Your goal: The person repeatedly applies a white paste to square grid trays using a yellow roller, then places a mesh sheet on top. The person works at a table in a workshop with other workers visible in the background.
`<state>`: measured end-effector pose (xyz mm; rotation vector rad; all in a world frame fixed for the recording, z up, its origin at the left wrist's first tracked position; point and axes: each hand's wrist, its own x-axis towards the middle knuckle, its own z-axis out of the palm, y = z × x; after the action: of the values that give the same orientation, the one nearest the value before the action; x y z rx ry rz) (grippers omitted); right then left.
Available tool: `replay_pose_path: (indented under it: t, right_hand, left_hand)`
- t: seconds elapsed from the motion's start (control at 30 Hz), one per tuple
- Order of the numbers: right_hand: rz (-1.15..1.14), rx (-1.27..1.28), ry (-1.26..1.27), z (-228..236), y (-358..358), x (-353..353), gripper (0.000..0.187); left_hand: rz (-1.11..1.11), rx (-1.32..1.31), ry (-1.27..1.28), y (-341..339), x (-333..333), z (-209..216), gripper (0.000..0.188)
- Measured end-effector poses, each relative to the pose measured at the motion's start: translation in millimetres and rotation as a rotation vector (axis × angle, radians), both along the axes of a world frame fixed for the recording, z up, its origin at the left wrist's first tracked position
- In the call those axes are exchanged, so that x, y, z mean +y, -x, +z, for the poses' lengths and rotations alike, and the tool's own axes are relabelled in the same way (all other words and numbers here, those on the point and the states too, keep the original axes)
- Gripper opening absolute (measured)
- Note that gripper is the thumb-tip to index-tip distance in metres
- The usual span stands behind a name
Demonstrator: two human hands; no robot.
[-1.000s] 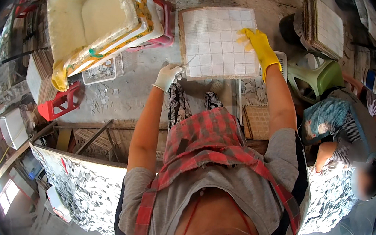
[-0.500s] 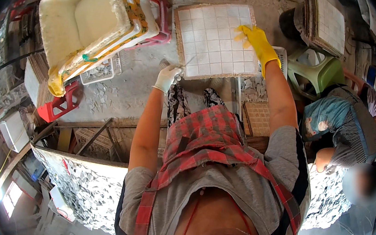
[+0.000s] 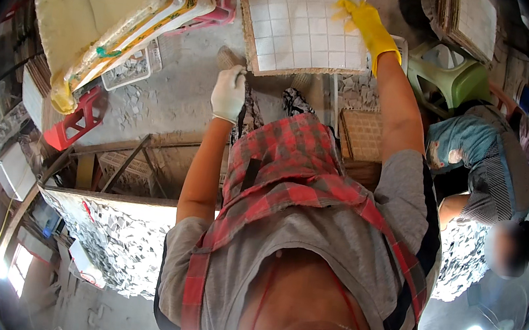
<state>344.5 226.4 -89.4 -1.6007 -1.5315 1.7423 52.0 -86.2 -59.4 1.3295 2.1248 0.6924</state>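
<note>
A white tile sheet (image 3: 303,23) is laid on the grey floor (image 3: 181,93) ahead of the person. Its near left corner is pinched by the left hand (image 3: 228,92) (white-gloved). The right hand (image 3: 363,18), in a yellow glove, is pressed flat on the sheet's right part, fingers spread.

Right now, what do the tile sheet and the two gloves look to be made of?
Tile sheet: small glossy white squares, likely ceramic or glass mosaic, on a brownish backing edge. Right hand: yellow glove, smooth, probably rubber. Left hand: white glove, matte, thin latex or fabric; cannot tell.
</note>
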Motion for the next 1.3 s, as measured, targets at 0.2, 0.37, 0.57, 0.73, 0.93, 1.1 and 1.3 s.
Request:
replay_pose_path:
  t: [0.2,0.37,0.57,0.73,0.93,1.1,1.3]
  right_hand:
    - [0.031,-0.187,-0.138,-7,-2,11,0.04]
    - [-0.089,-0.204,-0.122,16,-1,12,0.061]
    - [0.018,-0.527,-0.006,2,-3,32,0.065]
    - [0.122,-0.81,-0.154,-1,7,39,0.062]
    - [0.215,-0.771,-0.627,14,58,82,0.038]
    - [0.458,-0.329,-1.06,-14,144,-34,0.048]
    - [0.616,-0.062,-1.285,-67,84,58,0.05]
  left_hand:
    - [-0.233,0.25,0.157,-16,12,5,0.037]
    - [-0.26,0.341,0.192,-21,18,11,0.03]
    - [-0.27,0.323,0.152,-16,21,2,0.026]
    - [-0.271,0.296,0.163,-14,20,1,0.024]
    - [-0.26,0.235,0.133,-9,22,2,0.023]
    - [-0.297,0.2,0.164,-3,21,3,0.023]
    - [-0.353,0.188,0.036,8,22,-13,0.028]
